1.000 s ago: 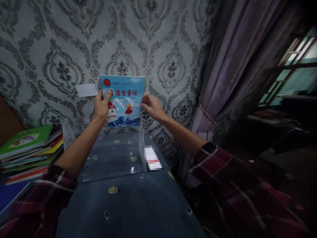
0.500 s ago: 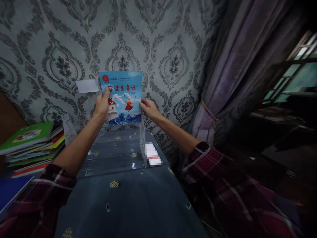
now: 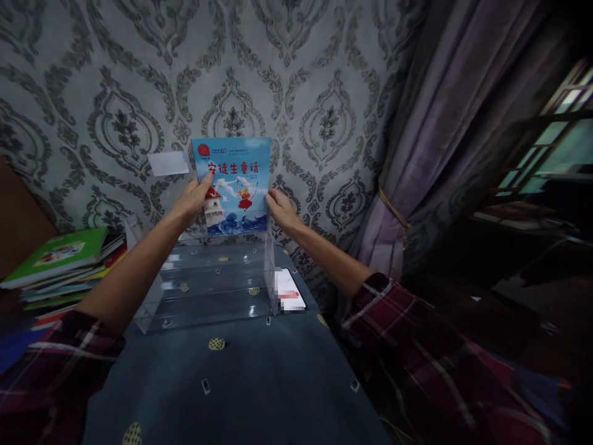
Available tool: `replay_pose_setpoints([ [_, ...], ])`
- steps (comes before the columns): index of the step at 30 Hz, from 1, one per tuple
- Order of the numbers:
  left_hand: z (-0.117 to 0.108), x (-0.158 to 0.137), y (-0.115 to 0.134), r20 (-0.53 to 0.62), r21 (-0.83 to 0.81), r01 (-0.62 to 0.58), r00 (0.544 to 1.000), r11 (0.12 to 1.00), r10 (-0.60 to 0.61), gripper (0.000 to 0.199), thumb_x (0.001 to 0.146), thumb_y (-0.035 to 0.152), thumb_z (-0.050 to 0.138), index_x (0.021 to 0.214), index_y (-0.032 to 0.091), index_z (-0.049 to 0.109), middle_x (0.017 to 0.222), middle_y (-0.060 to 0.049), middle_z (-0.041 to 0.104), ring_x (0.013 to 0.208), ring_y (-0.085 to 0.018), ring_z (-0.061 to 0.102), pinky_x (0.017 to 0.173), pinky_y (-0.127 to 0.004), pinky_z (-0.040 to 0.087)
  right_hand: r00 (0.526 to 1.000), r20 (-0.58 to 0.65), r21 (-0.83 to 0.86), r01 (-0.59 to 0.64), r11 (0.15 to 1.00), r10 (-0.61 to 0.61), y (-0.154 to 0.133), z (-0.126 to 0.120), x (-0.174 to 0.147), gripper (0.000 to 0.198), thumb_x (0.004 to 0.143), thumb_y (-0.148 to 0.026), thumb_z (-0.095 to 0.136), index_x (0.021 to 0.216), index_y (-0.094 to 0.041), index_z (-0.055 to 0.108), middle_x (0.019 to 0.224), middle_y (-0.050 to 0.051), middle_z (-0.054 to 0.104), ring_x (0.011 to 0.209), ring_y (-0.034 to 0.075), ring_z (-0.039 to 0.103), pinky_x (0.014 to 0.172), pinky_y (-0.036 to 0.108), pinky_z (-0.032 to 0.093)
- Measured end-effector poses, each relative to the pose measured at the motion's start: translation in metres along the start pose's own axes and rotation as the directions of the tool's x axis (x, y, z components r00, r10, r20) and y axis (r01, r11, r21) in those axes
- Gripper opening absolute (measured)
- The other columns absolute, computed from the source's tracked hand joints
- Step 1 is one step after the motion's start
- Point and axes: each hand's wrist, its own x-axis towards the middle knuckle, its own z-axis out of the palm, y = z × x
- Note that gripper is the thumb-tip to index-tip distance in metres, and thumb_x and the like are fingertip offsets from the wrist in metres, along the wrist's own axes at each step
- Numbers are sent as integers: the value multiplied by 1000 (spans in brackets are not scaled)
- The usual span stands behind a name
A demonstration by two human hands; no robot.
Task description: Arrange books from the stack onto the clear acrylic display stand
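A blue children's book (image 3: 236, 191) with red Chinese characters on its cover stands upright at the back of a clear acrylic stand (image 3: 213, 303). My left hand (image 3: 192, 201) grips its left side, the thumb lying on the cover. At the opposite edge my right hand (image 3: 281, 210) pinches the book between thumb and fingers. The stand's tiers in front of the book hold nothing that I can see. Whether the book's lower edge rests on the rear tier cannot be made out.
A stack of books (image 3: 65, 262), a green one on top, lies at the left. Right of the stand is a lit phone (image 3: 291, 289). A white card (image 3: 167, 163) shows against the patterned wall. A tied purple curtain (image 3: 393, 198) hangs at the right. Dark blue cloth (image 3: 259, 383) covers the table.
The whole view has shifted slightly, so everything sits a little further right. My left forearm has lowered somewhat. Both hands keep their hold on the book.
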Motion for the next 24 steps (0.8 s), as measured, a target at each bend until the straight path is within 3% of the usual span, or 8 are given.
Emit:
replay_pose_setpoints([
  [3,7,-9,2,-58,-36,-11,998,999,9,46,86,60,70,117,26,66,118,-4,75,114,-25,70,94,-39,59,997,-69,23,-38,999,39,4,12,-6,27,93,-49,48,101,-25,59,102,4,69,103,25,62,97,41,51],
  [10,8,-12,1,-54,-19,-54,997,998,53,42,85,59,70,113,28,67,127,-5,72,126,-27,64,104,-44,54,984,-171,64,-31,997,42,10,27,-14,32,95,-55,43,100,-25,54,100,4,65,102,23,60,93,37,51],
  [18,8,-12,2,-23,56,16,1000,998,-15,50,100,52,52,141,25,52,141,-9,64,132,-26,60,111,-44,50,960,-276,93,-23,995,48,12,35,-12,36,98,-57,41,87,-24,51,81,-1,54,81,18,53,80,30,46],
  [24,6,-12,0,-10,59,58,998,997,-57,48,103,49,44,144,23,48,137,-11,65,123,-28,66,106,-48,53,942,-330,123,-17,992,57,12,36,-11,34,98,-52,46,80,-24,52,77,-2,54,80,18,52,82,30,45],
])
